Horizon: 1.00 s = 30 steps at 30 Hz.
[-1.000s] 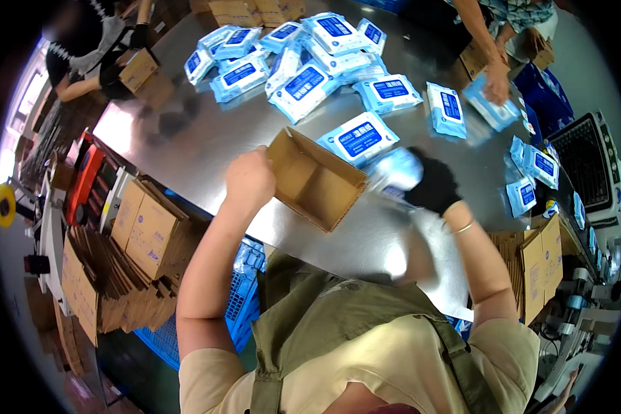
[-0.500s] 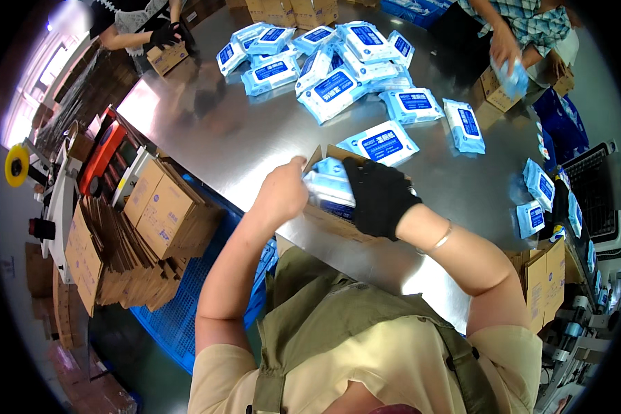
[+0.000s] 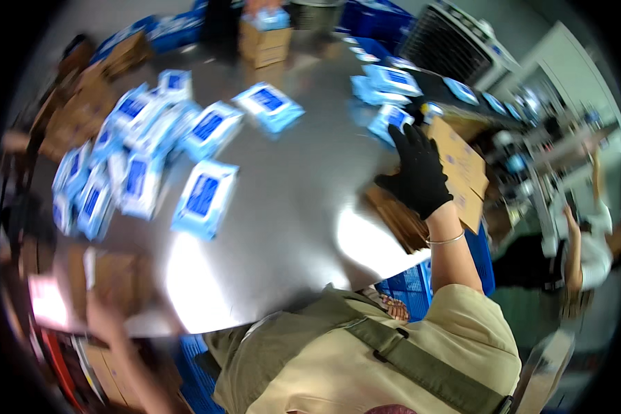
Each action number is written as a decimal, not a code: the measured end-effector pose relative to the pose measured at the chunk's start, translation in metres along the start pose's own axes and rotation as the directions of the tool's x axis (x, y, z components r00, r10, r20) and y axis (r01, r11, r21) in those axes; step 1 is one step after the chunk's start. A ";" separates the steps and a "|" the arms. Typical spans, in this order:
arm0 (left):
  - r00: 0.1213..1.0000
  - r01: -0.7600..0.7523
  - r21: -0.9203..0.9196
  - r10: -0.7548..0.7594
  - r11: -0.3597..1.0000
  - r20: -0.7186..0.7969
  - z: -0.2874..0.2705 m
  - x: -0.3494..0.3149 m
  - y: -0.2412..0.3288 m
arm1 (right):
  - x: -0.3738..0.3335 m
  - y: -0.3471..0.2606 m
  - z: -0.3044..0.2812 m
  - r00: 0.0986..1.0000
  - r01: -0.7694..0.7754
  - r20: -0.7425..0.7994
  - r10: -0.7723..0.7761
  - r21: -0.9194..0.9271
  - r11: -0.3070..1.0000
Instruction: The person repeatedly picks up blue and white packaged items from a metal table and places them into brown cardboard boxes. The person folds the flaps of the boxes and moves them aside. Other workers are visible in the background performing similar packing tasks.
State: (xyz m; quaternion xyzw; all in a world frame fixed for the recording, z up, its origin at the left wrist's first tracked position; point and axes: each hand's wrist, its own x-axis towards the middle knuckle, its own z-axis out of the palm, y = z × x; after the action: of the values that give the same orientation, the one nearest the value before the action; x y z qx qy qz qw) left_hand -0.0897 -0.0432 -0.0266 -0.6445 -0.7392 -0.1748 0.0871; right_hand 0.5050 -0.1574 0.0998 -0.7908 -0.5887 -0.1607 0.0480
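Note:
My right hand (image 3: 417, 169), in a black glove, is stretched out at the right with fingers spread and nothing in it. Its fingertips are close to a blue-and-white pack of wet wipes (image 3: 388, 123); whether they touch it I cannot tell. Beneath and beside the glove stand flattened cardboard boxes (image 3: 462, 172). At the lower left my bare left hand (image 3: 105, 316) is smeared by motion, next to a brown cardboard box (image 3: 121, 276). Its fingers cannot be made out, nor how it meets the box.
A heap of wipe packs (image 3: 141, 124) lies on the metal table (image 3: 297, 207), with a single pack (image 3: 203, 196) nearer me. Across the table, another person's hand (image 3: 262, 5) is at a cardboard box (image 3: 265, 45) with a pack. More packs (image 3: 393, 79) lie at the far right.
The view has swung to the right. My right hand has left the box and the pack and opened out toward the right. My left hand is now at the lower left beside a box.

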 end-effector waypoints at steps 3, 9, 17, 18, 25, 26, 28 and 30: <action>0.998 0.068 0.157 -0.066 0.985 -0.021 0.017 0.056 -0.064 | -0.046 0.076 0.016 0.949 -0.285 0.112 0.295 -0.101 0.953; 0.935 0.095 0.504 0.097 0.859 -0.341 0.017 0.092 -0.024 | -0.068 0.092 0.022 0.932 -0.354 0.109 0.346 0.073 0.932; 0.941 -0.319 -0.785 0.275 0.532 -0.197 -0.001 0.005 0.193 | -0.039 0.003 -0.068 0.891 0.206 -0.401 0.213 0.776 0.596; 0.964 -0.201 -0.930 0.233 0.308 -0.131 -0.013 -0.006 0.214 | -0.028 -0.022 -0.054 0.960 0.203 -0.267 0.084 0.871 0.447; 0.896 0.379 -0.906 -0.170 -0.188 0.410 -0.020 -0.054 0.208 | 0.010 -0.155 0.048 0.949 -0.258 0.205 -0.241 0.942 -0.215; 0.897 0.361 -0.913 -0.195 -0.190 0.396 -0.028 -0.059 0.202 | 0.009 -0.164 0.052 0.948 -0.293 0.237 -0.212 0.912 -0.288; 0.904 0.329 -0.924 -0.218 -0.194 0.367 -0.048 -0.061 0.199 | 0.015 -0.176 0.059 0.939 -0.312 0.228 -0.258 0.880 -0.359; 0.922 0.360 -0.907 -0.066 -0.218 0.382 -0.058 -0.066 0.200 | 0.022 -0.186 0.056 0.935 -0.319 0.200 -0.294 0.836 -0.447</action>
State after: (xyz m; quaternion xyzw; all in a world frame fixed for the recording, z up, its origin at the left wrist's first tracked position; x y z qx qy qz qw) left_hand 0.1111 -0.1036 0.0327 -0.3541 -0.4432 -0.6233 -0.5382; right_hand 0.3456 -0.0662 0.0330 -0.3865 -0.4261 0.5644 0.5920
